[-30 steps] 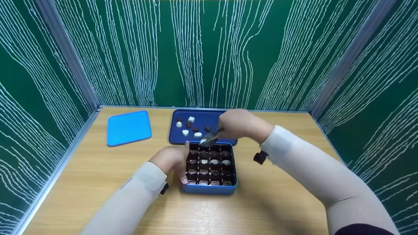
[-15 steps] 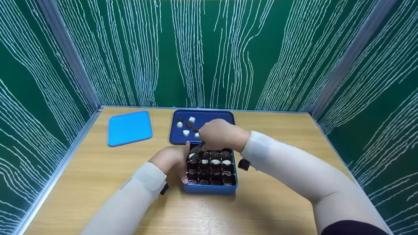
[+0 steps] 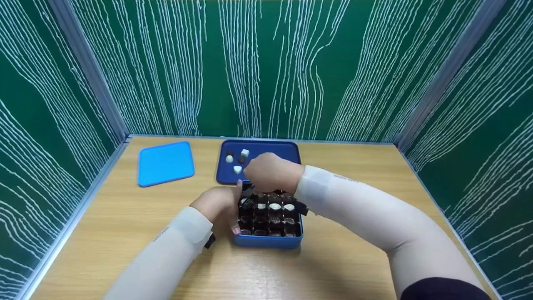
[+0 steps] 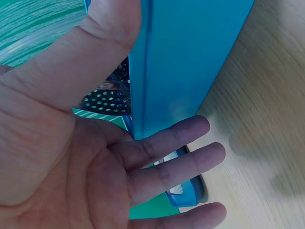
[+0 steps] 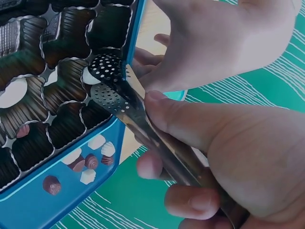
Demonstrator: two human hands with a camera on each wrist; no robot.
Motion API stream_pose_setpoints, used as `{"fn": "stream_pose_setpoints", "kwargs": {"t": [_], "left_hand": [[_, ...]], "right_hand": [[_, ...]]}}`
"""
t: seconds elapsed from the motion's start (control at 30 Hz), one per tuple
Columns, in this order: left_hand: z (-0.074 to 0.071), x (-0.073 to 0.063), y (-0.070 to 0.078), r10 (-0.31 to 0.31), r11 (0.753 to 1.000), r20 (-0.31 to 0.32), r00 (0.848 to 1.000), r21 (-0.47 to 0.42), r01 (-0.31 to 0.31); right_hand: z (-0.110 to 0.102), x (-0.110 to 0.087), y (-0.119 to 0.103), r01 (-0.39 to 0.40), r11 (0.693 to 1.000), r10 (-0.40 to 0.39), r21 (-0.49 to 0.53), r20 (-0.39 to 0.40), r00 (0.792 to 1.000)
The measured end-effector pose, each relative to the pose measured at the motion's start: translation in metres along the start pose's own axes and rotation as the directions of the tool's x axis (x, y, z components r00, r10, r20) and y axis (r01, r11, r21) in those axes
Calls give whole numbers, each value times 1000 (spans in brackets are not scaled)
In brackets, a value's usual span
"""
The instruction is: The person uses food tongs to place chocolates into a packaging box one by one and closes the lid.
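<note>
My right hand (image 3: 270, 171) grips metal tongs (image 5: 164, 148) with perforated heads. In the right wrist view, a white chocolate (image 5: 89, 76) shows at the tongs' heads, inside a left-edge compartment of the divided insert. This dark insert lines a blue box (image 3: 268, 242); white chocolates (image 3: 275, 206) sit in the same row, and darker pieces seem to lie in the row behind. At the box's left side is my left hand (image 3: 217, 204), its thumb at the near corner. In the left wrist view its fingers (image 4: 174, 174) stretch out straight past the box's blue wall.
Behind the box lies a dark blue tray (image 3: 270, 146) with several white and brown chocolates (image 3: 237, 169), partly hidden by my right hand. A light blue lid (image 3: 165, 163) rests at the back left of the wooden table (image 3: 166, 216). Green patterned walls surround it.
My right hand has moved left with the tongs, carrying the white chocolate from the box's back edge into the left compartment of the row with white pieces. My left hand stays put.
</note>
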State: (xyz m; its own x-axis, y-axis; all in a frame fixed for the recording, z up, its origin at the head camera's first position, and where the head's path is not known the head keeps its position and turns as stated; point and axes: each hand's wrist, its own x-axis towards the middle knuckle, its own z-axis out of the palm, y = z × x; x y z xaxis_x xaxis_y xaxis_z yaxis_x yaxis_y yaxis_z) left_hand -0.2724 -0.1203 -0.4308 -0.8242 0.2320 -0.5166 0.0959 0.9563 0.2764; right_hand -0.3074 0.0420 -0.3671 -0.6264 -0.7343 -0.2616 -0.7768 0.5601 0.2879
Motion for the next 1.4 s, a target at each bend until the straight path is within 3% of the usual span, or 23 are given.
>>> {"fn": "stream_pose_setpoints", "kwargs": {"t": [0.3, 0.5, 0.67, 0.9, 1.03, 1.23, 1.4], "left_hand": [[-1, 1, 2, -6, 1000, 20, 1000, 25, 5], [1, 5, -1, 45, 998, 12, 999, 31, -46], [1, 10, -3, 87, 996, 34, 996, 8, -87], [-1, 5, -3, 46, 999, 17, 999, 17, -46], [-2, -1, 0, 9, 1000, -3, 1000, 5, -9], [-3, -1, 4, -15, 1000, 34, 999, 25, 14], [-2, 2, 4, -11, 998, 42, 999, 66, 9]], "right_hand": [[0, 19, -5, -15, 1000, 14, 8, 108, 994], [1, 26, -9, -47, 999, 47, -7, 184, 982], [-6, 17, -6, -61, 996, 49, 61, 176, 983], [-23, -3, 22, -90, 986, 71, 137, 132, 989], [-23, -13, 45, -100, 981, 84, 167, 99, 992], [-2, -21, 81, -193, 938, 198, 289, 11, 980], [35, -18, 106, -315, 866, 356, 389, -36, 934]]}}
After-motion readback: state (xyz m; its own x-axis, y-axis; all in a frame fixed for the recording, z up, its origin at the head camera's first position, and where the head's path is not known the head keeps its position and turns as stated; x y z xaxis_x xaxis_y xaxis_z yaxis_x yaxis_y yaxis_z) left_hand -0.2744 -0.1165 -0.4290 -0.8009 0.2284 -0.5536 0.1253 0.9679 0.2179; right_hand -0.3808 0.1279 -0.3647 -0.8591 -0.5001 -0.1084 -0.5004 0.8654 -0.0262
